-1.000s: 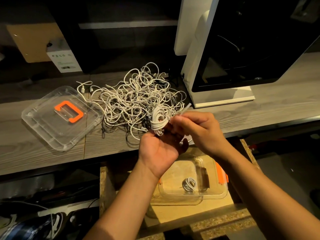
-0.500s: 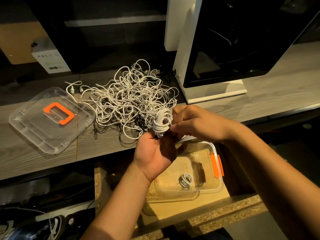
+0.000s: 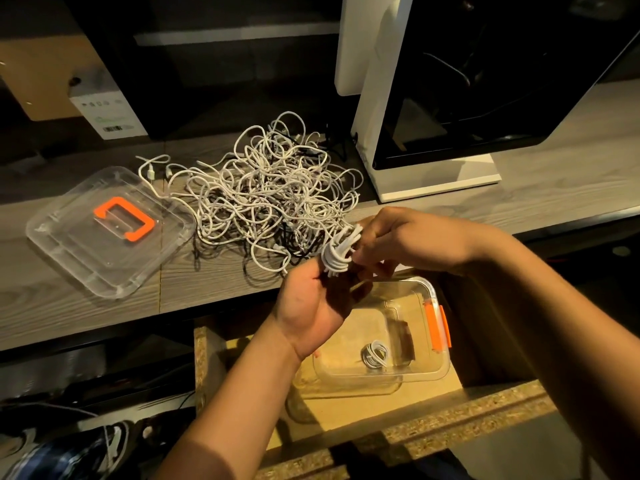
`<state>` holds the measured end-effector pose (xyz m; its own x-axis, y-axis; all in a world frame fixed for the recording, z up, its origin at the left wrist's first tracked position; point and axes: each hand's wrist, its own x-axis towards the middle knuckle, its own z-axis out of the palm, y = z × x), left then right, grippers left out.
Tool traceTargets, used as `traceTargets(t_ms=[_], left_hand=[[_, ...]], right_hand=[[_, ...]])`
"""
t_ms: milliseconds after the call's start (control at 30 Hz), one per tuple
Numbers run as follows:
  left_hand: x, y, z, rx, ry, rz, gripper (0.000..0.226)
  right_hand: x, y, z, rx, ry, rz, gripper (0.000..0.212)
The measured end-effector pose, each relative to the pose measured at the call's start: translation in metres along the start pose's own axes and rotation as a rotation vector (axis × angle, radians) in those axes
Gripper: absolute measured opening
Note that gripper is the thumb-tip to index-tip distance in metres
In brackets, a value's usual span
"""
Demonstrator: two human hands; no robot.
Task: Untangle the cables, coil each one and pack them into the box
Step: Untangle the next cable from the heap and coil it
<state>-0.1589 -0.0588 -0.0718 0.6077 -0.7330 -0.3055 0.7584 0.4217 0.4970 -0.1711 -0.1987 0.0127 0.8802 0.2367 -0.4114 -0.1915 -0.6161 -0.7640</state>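
You had one packed coil [image 3: 374, 355] in the box [image 3: 441, 370], lower right; your left hand [image 3: 313, 306] and right hand [image 3: 398, 240] gripped a second coil [image 3: 337, 256]; centre tangle [image 3: 270, 199] outstanding.

The lid [image 3: 104, 244] is lying left of the cable pile [image 3: 270, 195]; the monitor [image 3: 433, 181] is standing right of it; the box [image 3: 346, 370], containing one coil [image 3: 374, 355], is sitting before it.

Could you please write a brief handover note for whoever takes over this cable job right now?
Left hand grips the bottom of a coiled cable; right hand pinches its top.
Tangled pile lies on the desk, lid to its left; open box sits lower, holding one packed coil.
Done: one cable packed, a second coiled in hand.
Left: pack it, then work through the pile, close the lid.
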Motion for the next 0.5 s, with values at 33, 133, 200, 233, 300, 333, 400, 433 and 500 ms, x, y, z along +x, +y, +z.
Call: traceTargets(t_ms=[33,133,200,233,300,333,400,433,500], left_hand=[[-0.001,0.001,0.000,0.024,-0.003,0.050,0.034],[-0.002,0.004,0.004,0.179,0.090,0.234,0.039],[-0.003,0.005,0.005,0.310,0.160,0.327,0.022],[-0.002,0.004,0.004,0.382,0.176,0.361,0.022],[-0.003,0.005,0.005,0.520,0.184,0.428,0.029],[-0.003,0.005,0.005,0.579,0.195,0.468,0.027],[-0.002,0.004,0.004,0.661,0.227,0.543,0.023],[-0.002,0.004,0.003,0.712,0.237,0.583,0.023],[-0.002,0.002,0.003,0.836,0.238,0.663,0.023]], right_hand=[[0.000,0.004,0.003,0.060,0.063,-0.028,0.029],[-0.003,0.012,0.017,0.371,0.293,-0.108,0.022],[-0.005,0.016,0.027,0.526,0.407,-0.138,0.029],[-0.006,0.019,0.032,0.556,0.450,-0.155,0.031],[-0.008,0.020,0.038,0.563,0.500,-0.187,0.024],[-0.008,0.021,0.040,0.558,0.504,-0.196,0.017],[-0.010,0.023,0.043,0.571,0.491,-0.210,0.011],[-0.010,0.024,0.044,0.600,0.476,-0.212,0.010],[-0.012,0.025,0.043,0.676,0.469,-0.201,0.015]])
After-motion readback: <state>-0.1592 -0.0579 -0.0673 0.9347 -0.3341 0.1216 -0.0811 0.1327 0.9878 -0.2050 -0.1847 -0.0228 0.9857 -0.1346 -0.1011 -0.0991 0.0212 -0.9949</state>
